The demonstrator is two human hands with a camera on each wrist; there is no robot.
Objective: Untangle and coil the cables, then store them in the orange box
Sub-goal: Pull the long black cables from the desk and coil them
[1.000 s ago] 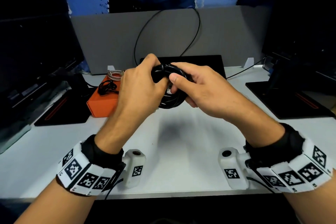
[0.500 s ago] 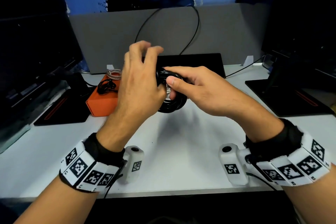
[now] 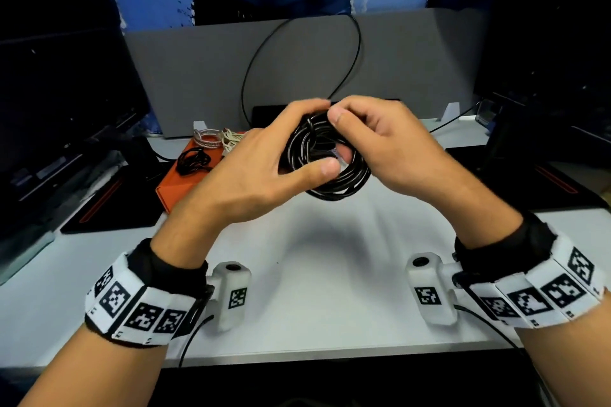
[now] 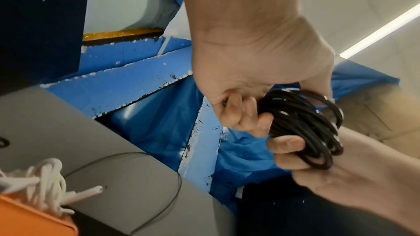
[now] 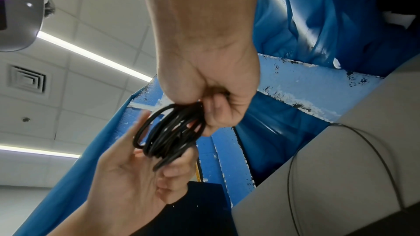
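Observation:
A coil of black cable (image 3: 334, 175) hangs in the air above the white desk, between both hands. My left hand (image 3: 264, 162) grips its left side, thumb across the front and fingers curled over the top (image 4: 247, 114). My right hand (image 3: 373, 142) pinches the upper right of the coil (image 5: 172, 132) with curled fingers. The orange box (image 3: 178, 182) lies on the desk to the left, behind my left hand. On it rest a small black cable bundle (image 3: 193, 160), a silver braided coil (image 3: 206, 139) and a white cable (image 4: 45, 182).
Dark monitors stand at the left (image 3: 62, 102) and right (image 3: 549, 69). A grey partition (image 3: 413, 69) runs along the back with a thin black wire (image 3: 357, 53) looping over it. A black pad (image 3: 109, 208) lies left of the box.
Both hands have risen a little with the coil. My left hand, whose fingers were lifted off half a second ago, now wraps the coil again with the thumb across its front.

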